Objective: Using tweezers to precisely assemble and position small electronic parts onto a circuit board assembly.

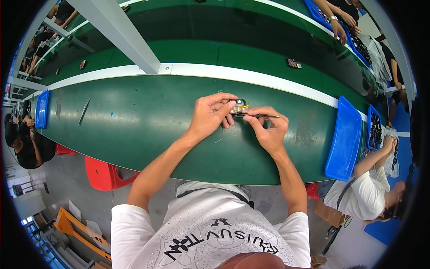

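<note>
Green tabletop (148, 121) lies open at centre-left; a blue tray (344, 141) blocks right.

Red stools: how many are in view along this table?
3: the near stool at left, by the green table; the far stool, farther left, partly hidden; the third stool, only a sliver, at right. More may be hidden.

factory workshop (long workbench (148, 119), co-workers (369, 195))

Shirt (210, 215): white, at 6 o'clock, dotted with tiny specks; it bears dark, inverted lettering (227, 234), dark flower-like motifs (180, 245) and pale curved outlines. Short white sleeves (130, 233) appear at 7 and 5 o'clock. A dark band (244, 197) crosses at the shirt's 12 o'clock.
</note>
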Available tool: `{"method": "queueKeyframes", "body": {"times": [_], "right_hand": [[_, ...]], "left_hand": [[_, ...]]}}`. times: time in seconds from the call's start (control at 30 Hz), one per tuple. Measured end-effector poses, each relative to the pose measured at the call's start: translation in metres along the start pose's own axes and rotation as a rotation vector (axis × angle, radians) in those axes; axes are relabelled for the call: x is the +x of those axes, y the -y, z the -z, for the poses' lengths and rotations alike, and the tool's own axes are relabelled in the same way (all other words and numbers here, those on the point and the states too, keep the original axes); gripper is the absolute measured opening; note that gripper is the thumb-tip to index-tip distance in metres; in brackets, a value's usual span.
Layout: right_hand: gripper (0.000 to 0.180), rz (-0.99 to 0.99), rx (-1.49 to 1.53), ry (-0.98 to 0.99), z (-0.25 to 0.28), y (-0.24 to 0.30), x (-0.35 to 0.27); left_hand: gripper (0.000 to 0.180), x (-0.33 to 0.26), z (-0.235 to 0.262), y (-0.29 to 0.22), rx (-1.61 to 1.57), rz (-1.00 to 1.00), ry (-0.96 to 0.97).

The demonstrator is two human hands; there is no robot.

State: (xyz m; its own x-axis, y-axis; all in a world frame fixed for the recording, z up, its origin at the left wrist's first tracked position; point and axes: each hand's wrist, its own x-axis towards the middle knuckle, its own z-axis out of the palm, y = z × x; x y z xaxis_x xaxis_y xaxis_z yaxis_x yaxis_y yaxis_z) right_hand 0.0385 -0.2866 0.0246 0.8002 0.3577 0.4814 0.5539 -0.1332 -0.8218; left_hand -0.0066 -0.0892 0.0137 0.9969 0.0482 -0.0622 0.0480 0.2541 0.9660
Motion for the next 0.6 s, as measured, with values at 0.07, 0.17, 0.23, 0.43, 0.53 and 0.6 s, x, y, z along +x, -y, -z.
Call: {"method": "queueKeyframes", "body": {"times": [0.07,0.17,0.23,0.43,0.53,0.6], "right_hand": [[0.014,0.005,-0.005,0.003,-0.0002,-0.0002,0.0002],[0.013,-0.001,0.0,-0.001,-0.0004,0.0,0.0004],[0.013,-0.001,-0.011,0.001,-0.0002,0.0004,0.0004],[0.014,0.01,-0.042,0.005,0.0011,0.0007,-0.0001],[0.014,0.011,-0.049,-0.005,0.0002,0.0004,-0.0009],[0.013,0.033,-0.057,-0.006,0.0002,-0.0002,-0.0007]], "left_hand": [[0.026,0.0,-0.0002,-0.0008,-0.002,0.004,0.008],[0.026,0.0,-0.0006,-0.0015,0.005,0.004,0.01],[0.026,0.0002,-0.0006,-0.0011,0.003,0.007,0.01],[0.026,0.0007,0.0003,-0.0016,-0.016,0.03,0.025],[0.027,0.0011,0.0004,-0.0022,-0.021,0.038,0.04],[0.027,0.0011,0.0003,-0.0021,-0.011,0.035,0.048]]}}
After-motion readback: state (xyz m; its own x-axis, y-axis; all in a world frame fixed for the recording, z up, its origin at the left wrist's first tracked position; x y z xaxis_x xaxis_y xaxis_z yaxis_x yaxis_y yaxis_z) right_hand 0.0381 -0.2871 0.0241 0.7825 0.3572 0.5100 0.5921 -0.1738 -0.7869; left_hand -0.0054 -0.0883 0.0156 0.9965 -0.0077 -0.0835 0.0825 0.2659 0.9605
